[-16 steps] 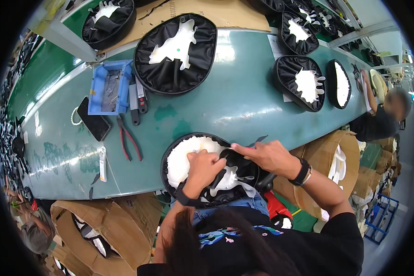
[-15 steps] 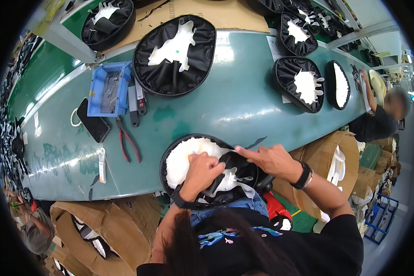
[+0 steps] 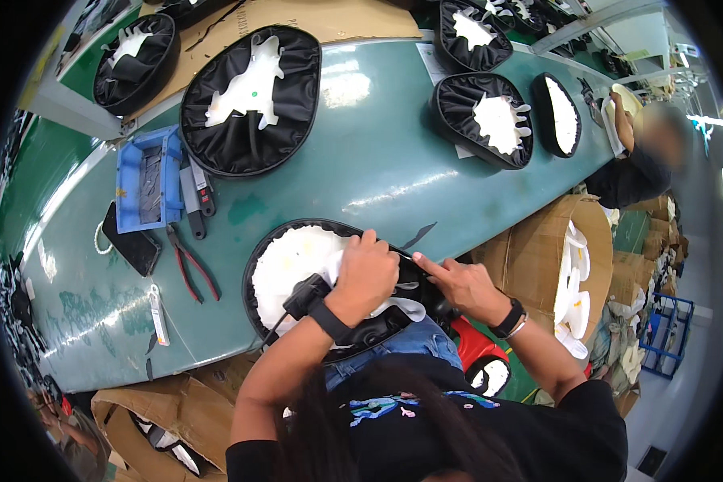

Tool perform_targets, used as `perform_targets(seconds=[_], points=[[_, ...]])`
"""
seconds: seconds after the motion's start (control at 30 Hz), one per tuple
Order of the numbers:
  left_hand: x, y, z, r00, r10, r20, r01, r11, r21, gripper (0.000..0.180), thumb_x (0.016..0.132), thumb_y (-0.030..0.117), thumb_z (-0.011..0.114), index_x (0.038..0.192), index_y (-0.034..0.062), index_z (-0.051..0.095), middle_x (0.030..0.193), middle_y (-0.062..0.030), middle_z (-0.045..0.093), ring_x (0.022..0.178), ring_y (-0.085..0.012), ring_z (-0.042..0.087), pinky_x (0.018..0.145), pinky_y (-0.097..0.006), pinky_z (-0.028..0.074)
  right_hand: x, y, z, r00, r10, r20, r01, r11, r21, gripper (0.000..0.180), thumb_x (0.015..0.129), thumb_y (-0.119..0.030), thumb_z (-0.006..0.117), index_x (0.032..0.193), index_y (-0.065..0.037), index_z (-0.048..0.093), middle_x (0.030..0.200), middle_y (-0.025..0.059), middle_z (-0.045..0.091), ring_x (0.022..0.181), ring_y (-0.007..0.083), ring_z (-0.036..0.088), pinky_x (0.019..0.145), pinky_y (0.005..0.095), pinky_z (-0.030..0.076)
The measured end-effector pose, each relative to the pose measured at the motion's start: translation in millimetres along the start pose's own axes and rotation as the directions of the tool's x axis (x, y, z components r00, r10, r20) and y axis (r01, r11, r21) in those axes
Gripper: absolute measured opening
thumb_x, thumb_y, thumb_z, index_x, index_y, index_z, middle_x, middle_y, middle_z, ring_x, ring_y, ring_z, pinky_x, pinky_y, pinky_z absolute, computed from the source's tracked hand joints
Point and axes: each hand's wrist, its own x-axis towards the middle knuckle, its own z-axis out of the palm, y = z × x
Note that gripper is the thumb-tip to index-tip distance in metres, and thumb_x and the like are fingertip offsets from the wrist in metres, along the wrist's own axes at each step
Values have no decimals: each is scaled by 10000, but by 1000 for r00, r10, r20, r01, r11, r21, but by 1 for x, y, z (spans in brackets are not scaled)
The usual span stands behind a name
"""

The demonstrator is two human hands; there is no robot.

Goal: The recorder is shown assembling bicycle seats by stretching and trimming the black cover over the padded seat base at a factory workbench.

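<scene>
Green bench (image 3: 361, 213) fills the middle of the workshop, and at its near edge, before the person's waist, lies the black-covered cushion (image 3: 289, 269) with its white padding facing up. Over its upper right rim the left hand (image 3: 367, 277) is bent, fingers close together; whether this grip is clamped on the cover I cannot tell, because the fingertips are hidden. Just beside it, the right hand (image 3: 467, 285) points its forefinger along the same rim, other fingers curled; what it holds, if anything, I also cannot tell. I judge that the step in hand is working the cover's edge around the rim, and the next move seems to call for a firm left hand and careful right fingers. Farther left lie red-handled pliers (image 3: 175, 243), and beyond them a blue tray (image 3: 171, 175); a larger covered piece (image 3: 251, 95) rests behind.
</scene>
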Motion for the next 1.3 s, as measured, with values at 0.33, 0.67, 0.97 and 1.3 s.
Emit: perform_targets(seconds=[0.33,0.67,0.97,1.3], points=[[-10,-39,-28,966,-187,180,173,-55,-983,252,775,67,657,608,-2,481,710,-48,492,868,-155,527,779,-266,402,-49,-67,33,931,360,-60,-343,919,194,598,894,-190,562,1451,-182,344,681,160,565,500,354,553,441,468,429],[23,-23,-16,998,0,70,-14,979,205,156,726,214,638,714,60,666,736,-82,618,788,-240,554,734,-406,384,32,-38,-3,978,178,-105,-156,969,191,539,897,-188,563,1407,-176,392,632,149,583,526,330,587,461,450,439],[33,-71,-42,948,-311,73,111,107,-988,331,713,39,668,531,13,394,567,-16,365,554,-139,362,655,-302,300,-4,-94,11,927,375,0,-369,913,174,587,896,-179,563,1434,-97,343,574,138,557,481,324,560,457,453,432],[-12,-81,-109,891,-439,115,367,548,-752,249,776,39,663,604,-10,489,976,-151,656,888,-177,599,790,-290,437,83,-34,-47,998,37,57,-31,994,-101,507,918,-190,515,1399,-312,411,671,130,579,510,312,581,452,411,431]])
